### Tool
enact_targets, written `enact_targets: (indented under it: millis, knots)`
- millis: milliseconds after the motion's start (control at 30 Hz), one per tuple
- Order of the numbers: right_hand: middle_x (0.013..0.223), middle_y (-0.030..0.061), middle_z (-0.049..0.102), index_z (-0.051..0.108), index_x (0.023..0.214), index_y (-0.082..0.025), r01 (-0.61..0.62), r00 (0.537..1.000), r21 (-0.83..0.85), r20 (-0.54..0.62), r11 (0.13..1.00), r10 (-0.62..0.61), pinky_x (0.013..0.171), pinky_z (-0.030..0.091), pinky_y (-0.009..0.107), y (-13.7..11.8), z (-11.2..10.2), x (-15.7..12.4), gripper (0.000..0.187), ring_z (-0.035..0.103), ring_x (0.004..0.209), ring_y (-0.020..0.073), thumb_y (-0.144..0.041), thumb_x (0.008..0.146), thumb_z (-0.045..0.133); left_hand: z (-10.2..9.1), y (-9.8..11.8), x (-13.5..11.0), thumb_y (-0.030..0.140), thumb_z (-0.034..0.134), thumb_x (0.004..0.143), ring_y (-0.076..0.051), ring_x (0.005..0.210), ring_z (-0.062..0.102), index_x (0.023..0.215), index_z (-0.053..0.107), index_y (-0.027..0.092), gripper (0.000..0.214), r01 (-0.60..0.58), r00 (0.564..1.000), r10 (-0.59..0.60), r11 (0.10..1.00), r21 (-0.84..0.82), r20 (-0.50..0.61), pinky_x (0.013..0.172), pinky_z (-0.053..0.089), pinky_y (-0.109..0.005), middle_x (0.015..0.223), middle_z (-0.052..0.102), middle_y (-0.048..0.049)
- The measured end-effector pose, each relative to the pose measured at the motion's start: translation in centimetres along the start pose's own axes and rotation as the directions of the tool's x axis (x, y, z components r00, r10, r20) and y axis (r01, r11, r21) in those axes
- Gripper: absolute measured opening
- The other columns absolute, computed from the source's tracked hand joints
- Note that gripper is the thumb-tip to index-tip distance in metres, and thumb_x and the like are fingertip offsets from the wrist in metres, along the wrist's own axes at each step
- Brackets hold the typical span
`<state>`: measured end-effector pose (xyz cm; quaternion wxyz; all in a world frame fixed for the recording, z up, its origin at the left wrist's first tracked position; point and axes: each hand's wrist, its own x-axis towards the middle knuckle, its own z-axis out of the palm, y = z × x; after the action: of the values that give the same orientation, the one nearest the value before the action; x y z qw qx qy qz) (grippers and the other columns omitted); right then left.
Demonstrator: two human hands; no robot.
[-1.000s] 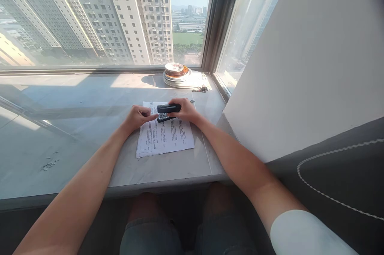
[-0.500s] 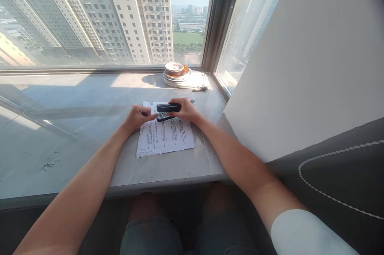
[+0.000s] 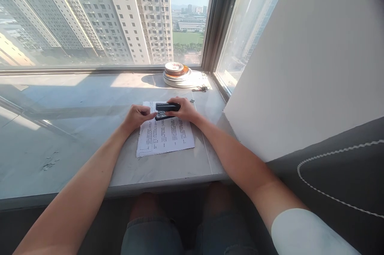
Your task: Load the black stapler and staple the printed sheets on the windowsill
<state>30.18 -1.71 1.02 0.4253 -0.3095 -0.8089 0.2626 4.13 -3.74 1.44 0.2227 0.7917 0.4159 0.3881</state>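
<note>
A black stapler is in my right hand, held sideways above the paper. Its two arms stand apart at the left end, and a metallic part shows between them. My left hand is closed, fingers curled in, with one digit stretched to the stapler's lower left end and seemingly touching it. Whether something small is pinched there I cannot make out. Under both hands lies a printed sheet of paper, its upper part covered by the hands and stapler.
Toward the window corner stands a stack of plates, with a small dark tangled item beside it. A small grey piece lies past my right hand. The stone sill ends at a front edge above my knees; a white wall bounds the right.
The stapler and my right hand have shifted very slightly left and up. My left hand stays almost in place at the stapler's end.
</note>
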Motion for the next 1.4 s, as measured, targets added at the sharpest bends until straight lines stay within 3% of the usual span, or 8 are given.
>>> enact_targets:
  millis: [233,667,833,900,967,1100,1267,1400]
  knots:
    - [0.096,0.0047,0.074,0.076,0.103,-0.018,-0.050,0.998,0.041,0.050,0.998,0.047,0.083,0.049,0.032,0.0,0.2,-0.1,0.039,0.065,0.089,0.0200,-0.043,0.076,0.085,0.0,-0.2,0.1,0.046,0.076,0.081,-0.010,0.056,0.025,0.051,0.036,0.018,0.057,-0.024,0.998,0.023,1.000,0.009,0.060,0.051,0.018,-0.027,0.055,0.028,0.0043]
    - [0.091,0.0029,0.074,0.076,0.102,-0.016,-0.074,0.997,0.090,0.030,0.993,0.071,0.079,0.049,0.029,0.1,0.6,-0.1,0.039,0.066,0.085,0.0193,-0.043,0.075,0.083,0.0,0.1,0.1,0.049,0.075,0.081,-0.009,0.055,0.023,0.051,0.033,0.018,0.061,-0.038,0.998,0.037,0.999,0.011,0.053,0.050,0.018,-0.026,0.055,0.026,0.0045]
    - [0.088,0.0022,0.073,0.077,0.098,-0.017,-0.072,0.997,0.056,0.025,0.996,0.071,0.078,0.047,0.029,-0.1,0.5,-0.1,0.038,0.064,0.082,0.0179,-0.045,0.073,0.085,0.0,-0.2,0.1,0.041,0.075,0.079,-0.009,0.055,0.025,0.051,0.035,0.018,0.054,-0.021,0.998,0.020,1.000,0.020,0.057,0.050,0.018,-0.026,0.054,0.028,0.0046]
    - [0.086,0.0012,0.073,0.077,0.096,-0.018,-0.077,0.996,0.027,0.046,0.997,0.075,0.078,0.045,0.028,-0.6,0.7,-0.1,0.037,0.063,0.081,0.0173,-0.046,0.073,0.086,0.0,-0.4,0.1,0.035,0.073,0.077,-0.009,0.054,0.026,0.052,0.036,0.019,0.048,0.002,1.000,-0.003,1.000,0.017,0.007,0.051,0.019,-0.027,0.054,0.029,0.0044]
    - [0.086,0.0007,0.073,0.076,0.097,-0.019,-0.077,0.994,0.020,0.077,0.997,0.075,0.078,0.044,0.028,-1.2,1.0,-0.1,0.037,0.063,0.081,0.0171,-0.046,0.074,0.085,-0.1,-0.5,0.1,0.030,0.069,0.075,-0.010,0.054,0.026,0.052,0.034,0.019,0.043,0.031,0.992,-0.029,0.999,0.015,-0.125,0.051,0.020,-0.027,0.054,0.029,0.0043]
    - [0.086,0.0000,0.072,0.075,0.098,-0.021,-0.054,0.988,0.020,0.149,0.998,0.051,0.080,0.044,0.028,-2.1,2.0,-0.3,0.037,0.062,0.079,0.0167,-0.045,0.073,0.086,-0.4,-1.0,0.4,0.025,0.064,0.072,-0.010,0.055,0.024,0.052,0.030,0.020,0.039,0.091,0.934,-0.067,0.994,0.053,-0.352,0.051,0.019,-0.028,0.055,0.025,0.0042]
    - [0.088,-0.0003,0.071,0.071,0.100,-0.022,-0.013,0.980,-0.009,0.198,1.000,0.015,0.079,0.043,0.028,-2.3,2.2,-0.8,0.033,0.060,0.079,0.0160,-0.041,0.076,0.083,-0.4,-1.6,0.6,0.025,0.062,0.072,-0.011,0.056,0.023,0.053,0.031,0.021,0.037,0.130,0.928,-0.078,0.984,0.122,-0.363,0.053,0.021,-0.029,0.056,0.023,0.0039]
    - [0.085,-0.0015,0.070,0.071,0.098,-0.022,-0.079,0.973,-0.042,0.214,0.996,0.087,0.076,0.043,0.027,-2.6,1.2,-2.0,0.029,0.059,0.077,0.0154,-0.042,0.079,0.080,-0.3,-1.9,0.6,0.027,0.060,0.073,-0.012,0.056,0.023,0.054,0.028,0.021,0.038,0.130,0.928,-0.071,0.982,0.138,-0.366,0.055,0.023,-0.029,0.057,0.022,0.0041]
